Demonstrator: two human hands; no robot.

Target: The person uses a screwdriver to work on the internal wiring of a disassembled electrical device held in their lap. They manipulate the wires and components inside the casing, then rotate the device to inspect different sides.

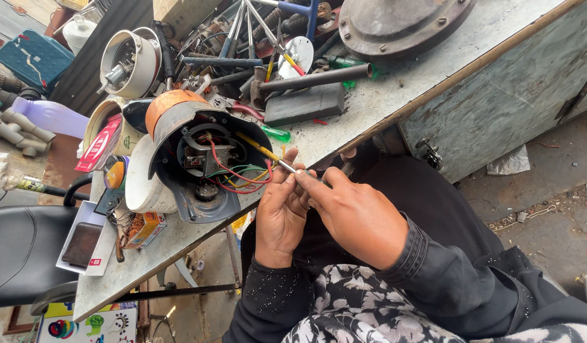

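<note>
At the edge of a cluttered grey tabletop (pixel 395 95), we pinch a thin yellow wire (pixel 258 148) between both hands: our left hand (pixel 279 213) in a narrow grip on its bared metal end, our right hand (pixel 357 216) closed just beside it, fingertips meeting. The wire runs back into an opened motor housing (pixel 201 162) with an orange cap, where red and green wires tangle. What our right fingers hold is hidden. Tools piled behind blur together; a grey block (pixel 304 103) lies near.
</note>
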